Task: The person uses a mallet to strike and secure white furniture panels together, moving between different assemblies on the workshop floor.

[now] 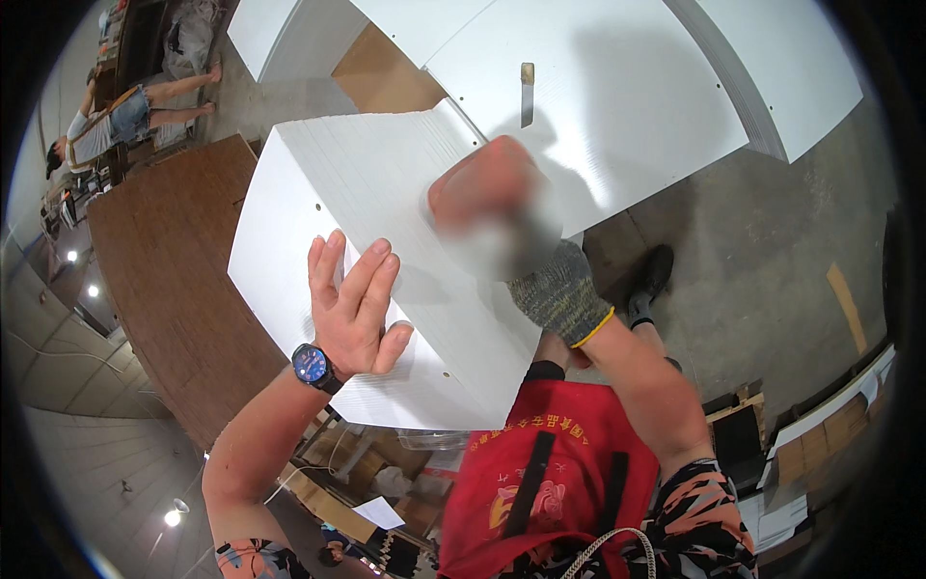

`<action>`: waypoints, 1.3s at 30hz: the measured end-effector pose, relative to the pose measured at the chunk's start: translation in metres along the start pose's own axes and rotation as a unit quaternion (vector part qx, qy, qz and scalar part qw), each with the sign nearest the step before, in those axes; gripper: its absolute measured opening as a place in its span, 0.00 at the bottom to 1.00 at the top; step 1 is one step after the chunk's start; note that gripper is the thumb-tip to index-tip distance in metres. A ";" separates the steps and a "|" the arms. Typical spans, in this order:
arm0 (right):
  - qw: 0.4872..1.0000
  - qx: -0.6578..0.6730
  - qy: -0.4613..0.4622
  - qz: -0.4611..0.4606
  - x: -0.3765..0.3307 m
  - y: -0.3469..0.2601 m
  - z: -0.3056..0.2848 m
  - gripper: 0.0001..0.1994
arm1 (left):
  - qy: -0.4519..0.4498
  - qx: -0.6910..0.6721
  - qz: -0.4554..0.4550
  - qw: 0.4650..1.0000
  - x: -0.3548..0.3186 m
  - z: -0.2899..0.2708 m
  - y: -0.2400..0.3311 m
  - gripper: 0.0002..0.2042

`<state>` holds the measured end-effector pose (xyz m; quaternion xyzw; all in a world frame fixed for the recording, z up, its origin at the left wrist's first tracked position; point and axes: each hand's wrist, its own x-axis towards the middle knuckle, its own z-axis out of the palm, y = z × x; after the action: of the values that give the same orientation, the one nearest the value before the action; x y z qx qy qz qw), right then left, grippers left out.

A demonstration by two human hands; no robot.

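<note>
1. Left hand (352, 304): bare, with a dark wristwatch (313, 367) with a blue face on the wrist. It lies flat with fingers spread on the top face of the stack of white panels (357, 193), near the stack's lower edge. It presses down and pinches nothing.
2. Right hand (502, 227): in a knitted grey glove (559, 294) with a yellow cuff edge. It rests on the right edge of the same stack. The picture is blurred over the fingers, so I cannot tell whether they are curled or spread.
3. Stack of white panels: many thin sheets, square-cut, with small drilled holes in the top face. It sits in the middle of the view, between the two hands and in front of the person's chest, tilted with one corner pointing down.
4. Large white boards (617, 87): lie beyond the stack, at the top of the view, with a narrow slot in the nearest one.
5. Brown board (164, 280): lies to the left of the stack.
6. Concrete floor (772, 241): grey, on the right, with the person's dark shoe (651, 280) on it.
7. Red apron (550, 473): worn by the person, at the lower edge.
8. Another person (116, 121): at the far upper left, well apart from the stack.
</note>
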<state>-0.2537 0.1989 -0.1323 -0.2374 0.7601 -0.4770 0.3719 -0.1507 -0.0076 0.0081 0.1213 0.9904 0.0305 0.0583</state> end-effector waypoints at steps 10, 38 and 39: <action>0.986 0.018 0.082 0.145 -0.109 0.008 -0.018 0.24 | -0.010 -0.015 -0.034 0.999 0.005 -0.019 0.002 0.29; 0.902 -0.245 -0.202 0.294 -0.350 0.106 -0.250 0.13 | 0.035 -0.340 -0.921 0.186 -0.406 0.044 0.659 0.26; 0.900 -0.262 -0.244 0.249 -0.342 0.112 -0.262 0.14 | 0.056 -0.376 -0.909 0.170 -0.403 0.047 0.666 0.25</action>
<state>-0.2531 0.6359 -0.0471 -0.2381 0.7771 -0.0799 0.5770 0.4011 0.5415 0.0544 -0.9034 0.2704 0.3316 0.0275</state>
